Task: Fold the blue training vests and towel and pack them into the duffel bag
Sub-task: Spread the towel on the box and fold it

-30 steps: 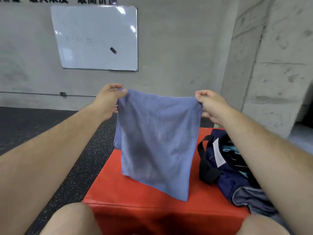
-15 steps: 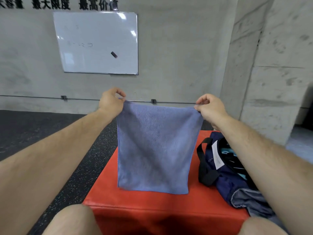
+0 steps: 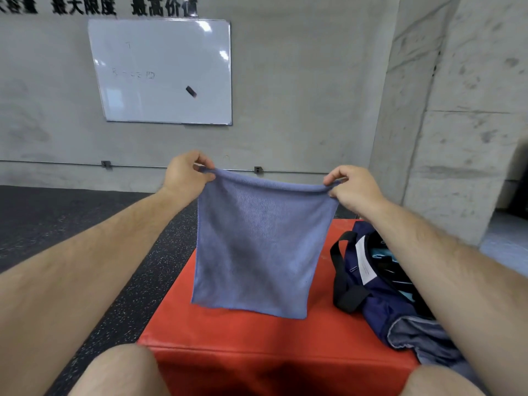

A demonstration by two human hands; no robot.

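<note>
On the concrete wall (image 3: 300,81) above your whiteboard (image 3: 160,52) you can read black Chinese lettering (image 3: 123,7), 最大限度 and 最高价值, with a third group cut off at the left edge, while the whiteboard's faint scribbles and the white tag (image 3: 365,261) on your duffel bag (image 3: 380,307) are illegible.

Blue towel (image 3: 257,247) hangs flat above the red worktop (image 3: 243,338), top edge sagging slightly. Left grip (image 3: 185,174) pinches its upper left corner and right grip (image 3: 350,190) its upper right corner, both high over the worktop. Navy duffel bag (image 3: 371,298) lies open on the worktop's right side, black strap (image 3: 341,281) toward the towel.
</note>
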